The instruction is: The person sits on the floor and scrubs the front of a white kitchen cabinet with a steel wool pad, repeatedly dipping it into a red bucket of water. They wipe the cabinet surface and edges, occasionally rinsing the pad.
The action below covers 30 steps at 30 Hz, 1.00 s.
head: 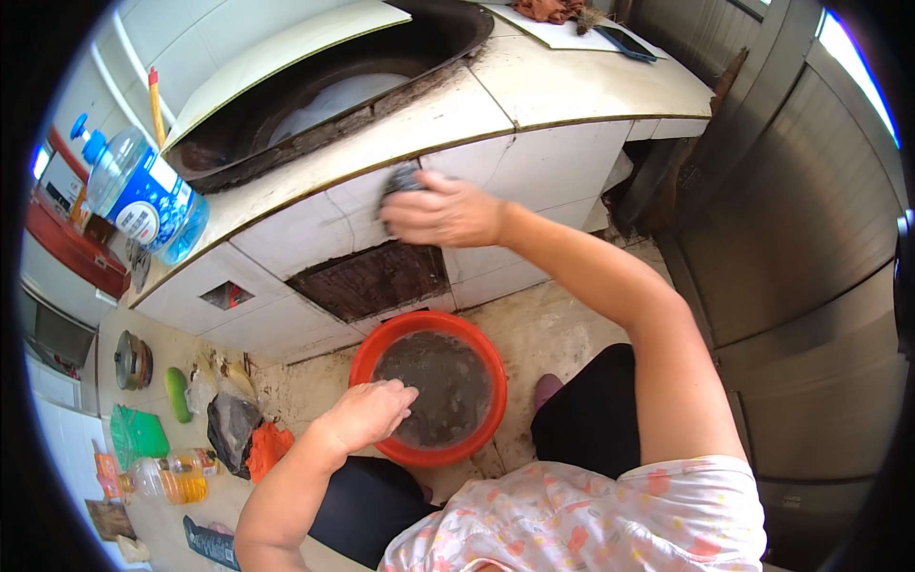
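Note:
My right hand (pixel 443 214) grips a dark grey scrubbing pad (pixel 402 179) against the white tiled front (pixel 472 168) of a built-in stove, just above a dark stained panel (pixel 372 281). The hand is slightly blurred. Below, a red plastic basin (pixel 497 357) of murky grey water (pixel 443 386) stands on the floor against the stove's base. My left hand (pixel 379 411) is over the basin's left side, its fingers curled; whether anything is inside them cannot be seen. A large dark wok (pixel 457 43) is set into the stove top, partly under a pale board (pixel 286 57).
A blue pump bottle (pixel 146 200) stands at the counter's left edge. A phone (pixel 625 43) lies at the back right. On the floor at left are an oil bottle (pixel 171 482), a green vegetable (pixel 177 393) and plastic bags (pixel 234 429). Metal cabinet doors (pixel 793 214) rise at right.

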Motion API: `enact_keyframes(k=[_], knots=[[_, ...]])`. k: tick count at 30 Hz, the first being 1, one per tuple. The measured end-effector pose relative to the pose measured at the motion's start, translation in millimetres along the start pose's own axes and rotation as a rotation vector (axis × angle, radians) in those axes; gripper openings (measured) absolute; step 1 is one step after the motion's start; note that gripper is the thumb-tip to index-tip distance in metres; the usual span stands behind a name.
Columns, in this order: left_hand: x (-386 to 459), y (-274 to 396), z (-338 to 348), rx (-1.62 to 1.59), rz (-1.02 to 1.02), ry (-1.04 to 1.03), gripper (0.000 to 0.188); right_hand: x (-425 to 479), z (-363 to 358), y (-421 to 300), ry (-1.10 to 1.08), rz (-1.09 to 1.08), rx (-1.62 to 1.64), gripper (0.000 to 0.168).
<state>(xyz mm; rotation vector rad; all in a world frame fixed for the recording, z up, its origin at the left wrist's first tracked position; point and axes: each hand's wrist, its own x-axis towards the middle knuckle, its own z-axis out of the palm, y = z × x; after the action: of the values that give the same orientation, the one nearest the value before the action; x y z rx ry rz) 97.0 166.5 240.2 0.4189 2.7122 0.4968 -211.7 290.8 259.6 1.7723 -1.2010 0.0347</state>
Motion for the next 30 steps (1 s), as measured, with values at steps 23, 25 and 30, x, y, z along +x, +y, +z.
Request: enact_keyframes(k=[23, 25, 30], knots=[[-8, -13, 17, -0.038, -0.061, -0.034, 0.03, -142, -27, 19, 0.444, 0.996, -0.251, 0.025], [-17, -11, 10, -0.036, -0.066, -0.031, 0.029, -136, -41, 38, 0.659, 1.217, -0.392, 0.038], [-21, -3, -2, -0.074, -0.023, 0.05, 0.016, -100, 20, -27, 0.287, 0.918, -0.115, 0.033]])
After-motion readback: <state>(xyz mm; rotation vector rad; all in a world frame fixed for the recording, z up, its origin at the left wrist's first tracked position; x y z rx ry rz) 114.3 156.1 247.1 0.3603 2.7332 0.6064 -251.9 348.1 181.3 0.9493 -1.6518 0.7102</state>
